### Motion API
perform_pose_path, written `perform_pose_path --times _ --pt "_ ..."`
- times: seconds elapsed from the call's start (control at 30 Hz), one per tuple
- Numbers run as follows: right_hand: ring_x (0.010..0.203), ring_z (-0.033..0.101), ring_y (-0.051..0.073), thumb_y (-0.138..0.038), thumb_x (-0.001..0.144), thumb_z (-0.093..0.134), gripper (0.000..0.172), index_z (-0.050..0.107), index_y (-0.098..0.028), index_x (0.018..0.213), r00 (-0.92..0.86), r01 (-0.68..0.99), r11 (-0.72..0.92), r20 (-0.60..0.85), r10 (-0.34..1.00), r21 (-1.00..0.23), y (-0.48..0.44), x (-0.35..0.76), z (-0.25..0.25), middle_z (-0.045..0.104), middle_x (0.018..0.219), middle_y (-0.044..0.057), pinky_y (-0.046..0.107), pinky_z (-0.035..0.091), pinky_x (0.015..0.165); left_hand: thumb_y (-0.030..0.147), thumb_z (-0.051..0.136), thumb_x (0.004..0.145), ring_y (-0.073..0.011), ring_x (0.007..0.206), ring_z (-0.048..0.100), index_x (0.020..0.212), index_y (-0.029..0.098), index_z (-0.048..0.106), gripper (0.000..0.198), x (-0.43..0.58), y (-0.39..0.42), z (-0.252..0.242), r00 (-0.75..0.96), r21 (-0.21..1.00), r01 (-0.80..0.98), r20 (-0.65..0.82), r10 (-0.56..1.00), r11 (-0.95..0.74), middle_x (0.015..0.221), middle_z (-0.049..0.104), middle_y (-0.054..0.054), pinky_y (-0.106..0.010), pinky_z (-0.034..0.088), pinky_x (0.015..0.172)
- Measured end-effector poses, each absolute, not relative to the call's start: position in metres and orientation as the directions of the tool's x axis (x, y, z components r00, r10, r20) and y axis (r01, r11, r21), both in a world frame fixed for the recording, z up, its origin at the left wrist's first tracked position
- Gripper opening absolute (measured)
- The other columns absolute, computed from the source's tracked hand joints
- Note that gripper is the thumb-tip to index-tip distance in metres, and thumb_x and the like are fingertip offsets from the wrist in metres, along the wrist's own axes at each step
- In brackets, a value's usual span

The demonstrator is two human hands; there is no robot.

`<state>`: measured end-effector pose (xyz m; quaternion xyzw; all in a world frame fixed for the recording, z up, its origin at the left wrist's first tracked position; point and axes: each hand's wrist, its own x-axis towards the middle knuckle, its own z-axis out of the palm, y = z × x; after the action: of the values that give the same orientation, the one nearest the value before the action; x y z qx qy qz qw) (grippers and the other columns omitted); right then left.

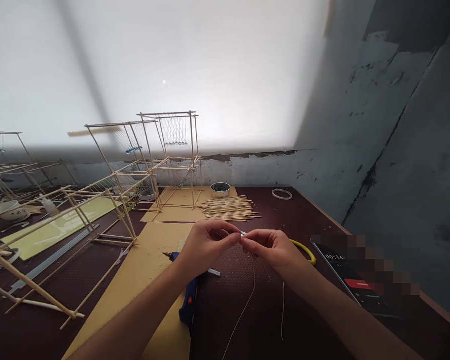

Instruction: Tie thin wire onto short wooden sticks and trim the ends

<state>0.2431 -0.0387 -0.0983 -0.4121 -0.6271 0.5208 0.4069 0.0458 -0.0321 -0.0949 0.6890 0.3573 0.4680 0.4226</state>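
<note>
My left hand (213, 245) and my right hand (275, 252) meet fingertip to fingertip above the table, both closed in a pinch. A small pale piece (243, 233) shows between the fingertips; its kind is too small to make out. Thin thread (253, 285) hangs from the pinch of my right hand, with a second strand lower right. Under my left wrist lies a blue glue gun (187, 305), partly hidden, with a short whitish glue stick (213, 272) beside it. A yellow loop handle (306, 251) shows behind my right wrist.
Stick frames (170, 165), some with hanging glass balls (177, 143), stand at left and back. A pile of thin sticks (228, 207) lies ahead by a round tin (220, 190). A white ring (282, 194) is farther back. A phone (345, 270) lies at right.
</note>
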Motion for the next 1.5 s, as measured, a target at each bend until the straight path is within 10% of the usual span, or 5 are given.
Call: perform_pose_path --times 0.77,1.1,1.5 --pt "0.070 0.052 0.015 -0.045 0.077 0.078 0.026 0.077 -0.020 0.085 -0.325 0.117 0.128 0.084 0.942 -0.985 -0.039 0.241 -0.096 0.063 0.073 0.001 0.028 0.042 0.068 0.039 0.067 0.088 -0.0197 0.082 0.070 0.088 0.017 0.077 0.025 0.048 -0.033 -0.094 0.339 0.897 0.129 0.361 0.869 -0.423 0.085 0.075 -0.007 -0.028 0.054 0.073" --pt "0.067 0.048 0.014 -0.051 0.080 0.074 0.033 0.071 -0.018 0.079 -0.391 0.140 0.084 0.023 0.920 -0.987 -0.042 0.239 -0.093 0.057 0.070 0.000 0.029 0.039 0.066 0.042 0.063 0.090 -0.0179 0.083 0.069 0.094 0.017 0.068 0.026 0.008 0.003 -0.088 -0.222 0.832 0.264 0.545 0.809 -0.488 0.086 0.072 -0.006 -0.025 0.053 0.071" --pt "0.069 0.049 0.013 -0.045 0.077 0.078 0.030 0.072 -0.016 0.079 -0.425 0.101 -0.007 -0.049 0.904 -0.995 -0.040 0.240 -0.098 0.061 0.072 0.000 0.028 0.039 0.069 0.038 0.067 0.085 -0.0160 0.073 0.072 0.093 0.015 0.059 0.026 -0.023 0.033 -0.095 -0.405 0.897 -0.132 0.339 0.849 -0.421 0.082 0.076 -0.008 -0.026 0.055 0.067"
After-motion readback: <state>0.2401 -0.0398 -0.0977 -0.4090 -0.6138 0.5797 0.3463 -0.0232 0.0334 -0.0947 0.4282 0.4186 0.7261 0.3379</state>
